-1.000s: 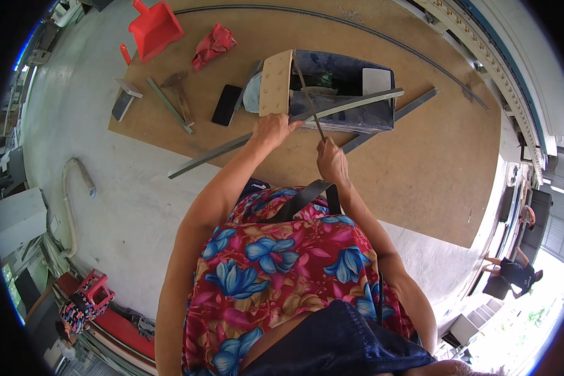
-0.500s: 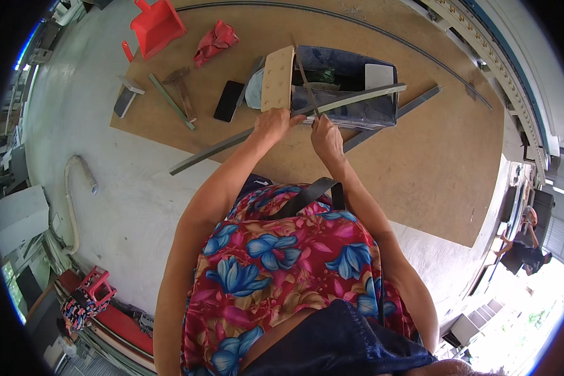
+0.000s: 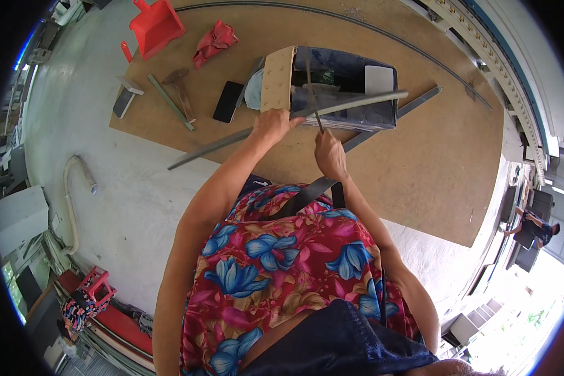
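My left hand is closed round a long grey-green strip, which slants across in front of me from lower left to upper right. In my right hand is the lower end of a long thin file. The file crosses the strip just right of my left hand and looks to touch it. Behind the strip stands an open dark blue box with a light tan board at its left end. The handle inside my right fist is hidden.
On the brown table lie a hammer, a short green strip, a black phone, a red cloth and a red dustpan. A dark flat bar lies right of the box. Another person is far right.
My right hand has drawn back toward me, pulling the file down across the strip. The strip's right end has dropped a little and its face has turned. The far person has shifted position.
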{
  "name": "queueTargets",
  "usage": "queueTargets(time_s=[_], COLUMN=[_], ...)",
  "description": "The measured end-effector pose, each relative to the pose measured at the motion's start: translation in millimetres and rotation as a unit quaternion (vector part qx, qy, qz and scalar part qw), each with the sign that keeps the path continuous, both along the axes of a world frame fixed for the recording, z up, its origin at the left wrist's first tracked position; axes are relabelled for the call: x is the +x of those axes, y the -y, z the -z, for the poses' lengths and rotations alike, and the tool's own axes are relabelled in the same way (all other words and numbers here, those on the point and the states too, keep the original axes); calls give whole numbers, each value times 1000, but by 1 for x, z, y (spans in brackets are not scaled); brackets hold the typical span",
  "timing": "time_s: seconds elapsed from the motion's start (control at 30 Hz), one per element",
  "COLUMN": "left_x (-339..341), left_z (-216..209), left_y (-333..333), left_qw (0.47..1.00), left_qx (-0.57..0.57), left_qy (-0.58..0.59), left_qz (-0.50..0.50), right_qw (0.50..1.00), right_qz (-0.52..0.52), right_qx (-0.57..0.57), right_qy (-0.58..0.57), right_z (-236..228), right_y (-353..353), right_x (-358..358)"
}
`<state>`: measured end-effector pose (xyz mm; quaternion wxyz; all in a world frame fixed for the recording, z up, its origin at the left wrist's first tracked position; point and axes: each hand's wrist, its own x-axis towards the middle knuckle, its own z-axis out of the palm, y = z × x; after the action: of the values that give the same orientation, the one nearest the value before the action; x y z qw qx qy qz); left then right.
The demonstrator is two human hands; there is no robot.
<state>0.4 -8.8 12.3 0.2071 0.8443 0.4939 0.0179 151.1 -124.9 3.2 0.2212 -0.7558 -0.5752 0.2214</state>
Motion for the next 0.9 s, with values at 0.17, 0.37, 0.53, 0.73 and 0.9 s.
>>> queueTargets(time_s=[0.17,0.37,0.53,0.73,0.9], left_x=[0,-1,2,3,4], left_z=[-6,8,-1,4,-7], left_y=[0,0,3,0,5], left_qw=[1000,1000,1000,999,1000], left_qx=[-8,0,-13,-13,16], left_qy=[3,23,3,21,5], left_qz=[-3,-20,-12,-41,-20], right_qw=[999,1000,997,1000,997], right_qz=[10,25,29,22,27], right_qx=[-32,5,-78,9,-70], right_qy=[-16,1,5,8,0], right_z=[-5,-12,-16,-8,3], right_y=[15,-5,20,-6,46], right_x=[8,-8,2,-4,15])
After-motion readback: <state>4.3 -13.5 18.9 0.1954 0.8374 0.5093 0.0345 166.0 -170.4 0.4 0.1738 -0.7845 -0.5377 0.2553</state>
